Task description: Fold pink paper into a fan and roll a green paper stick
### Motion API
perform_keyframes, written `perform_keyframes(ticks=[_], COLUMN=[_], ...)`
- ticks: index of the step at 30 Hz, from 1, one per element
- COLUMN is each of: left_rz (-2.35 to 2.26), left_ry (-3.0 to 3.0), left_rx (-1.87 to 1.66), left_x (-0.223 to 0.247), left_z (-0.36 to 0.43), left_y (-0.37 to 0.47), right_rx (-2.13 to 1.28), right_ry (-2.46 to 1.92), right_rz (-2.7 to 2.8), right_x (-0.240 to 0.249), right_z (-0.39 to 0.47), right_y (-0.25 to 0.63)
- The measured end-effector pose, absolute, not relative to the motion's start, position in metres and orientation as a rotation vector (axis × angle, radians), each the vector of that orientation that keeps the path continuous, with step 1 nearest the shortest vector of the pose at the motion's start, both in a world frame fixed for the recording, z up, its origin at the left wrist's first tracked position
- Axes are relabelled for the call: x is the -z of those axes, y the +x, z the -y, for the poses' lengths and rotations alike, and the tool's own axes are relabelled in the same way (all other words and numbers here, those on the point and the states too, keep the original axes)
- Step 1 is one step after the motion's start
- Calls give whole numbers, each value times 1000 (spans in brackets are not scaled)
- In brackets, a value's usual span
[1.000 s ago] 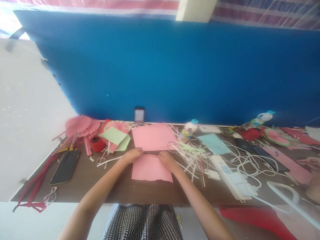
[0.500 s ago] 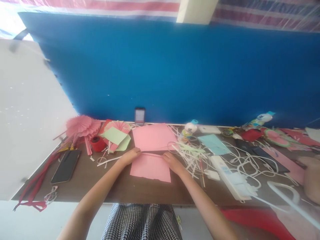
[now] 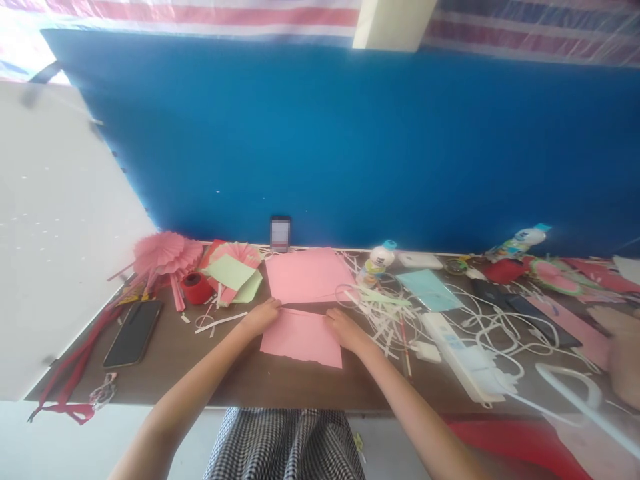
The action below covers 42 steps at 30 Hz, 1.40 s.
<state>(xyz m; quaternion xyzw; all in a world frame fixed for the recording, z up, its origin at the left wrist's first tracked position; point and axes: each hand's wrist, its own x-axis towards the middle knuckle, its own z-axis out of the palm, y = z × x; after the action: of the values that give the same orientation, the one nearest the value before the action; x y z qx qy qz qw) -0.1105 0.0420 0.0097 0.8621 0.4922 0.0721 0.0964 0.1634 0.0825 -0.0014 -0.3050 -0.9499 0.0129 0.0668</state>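
A small sheet of pink paper point(image 3: 301, 341) lies on the brown table in front of me, its near edge a little uneven. At its far left corner my left hand point(image 3: 266, 313) grips the paper, fingers closed along the edge. My right hand point(image 3: 342, 325) holds the far right corner in the same way, its fingertips partly hidden. Just beyond lies a larger sheet of pink paper point(image 3: 310, 275), apart from both hands.
Left are a black phone point(image 3: 133, 333), a red tape roll point(image 3: 196, 288), green paper point(image 3: 230, 274) and a pink paper fan point(image 3: 165, 255). Right are paper strips point(image 3: 387, 313), a bottle point(image 3: 378, 260), a power strip point(image 3: 453, 353) and tangled cables. Another person's hand point(image 3: 625, 353) is far right.
The narrow raised fold along the small pink sheet's far edge now looks flatter. Both hands stay at the corners, with the right one slightly lower.
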Motion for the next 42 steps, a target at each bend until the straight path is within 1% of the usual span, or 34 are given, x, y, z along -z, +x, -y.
perform_keyframes(ticks=[3,6,8,12,15,19,25,28,34,39,42], left_rz=[-1545,-1743,-1826,-1795,-1624,-1437,-1444,-1418,-1283,-1199,-1230], left_ry=[2525,2348,2273,2233,2199,2147,2085,2055,1977,1924,1867], left_rx=[-252,-345,-375,-443,-522,-542,-554,-578,-648,-698,-688], left_x=[-7,-5,-5,-8,-13,-15,-17,-20,-15,-14,-17], left_z=[-40,-41,-43,-46,-48,-50,-47,-45,-47,-49,-51], left_y=[-101,-92,-90,-92,-96,-96,-90,-92,-97,-93,-98], right_rx=[-251,-481,-561,-596,-633,-697,-563,-587,-573,-650,-724], right_ry=[-1108,-1352,-1422,-1424,-1391,-1382,-1366,-1340,-1427,-1393,-1404], right_rz=[2699,2497,2432,2429,2420,2419,2543,2539,2523,2481,2446], right_x=[-1,0,1,-1,-7,-20,-35,-36,-37,-42,-42], right_z=[-84,-89,-92,-90,-82,-70,-62,-62,-62,-61,-63], right_y=[154,144,140,140,144,145,128,121,115,104,102])
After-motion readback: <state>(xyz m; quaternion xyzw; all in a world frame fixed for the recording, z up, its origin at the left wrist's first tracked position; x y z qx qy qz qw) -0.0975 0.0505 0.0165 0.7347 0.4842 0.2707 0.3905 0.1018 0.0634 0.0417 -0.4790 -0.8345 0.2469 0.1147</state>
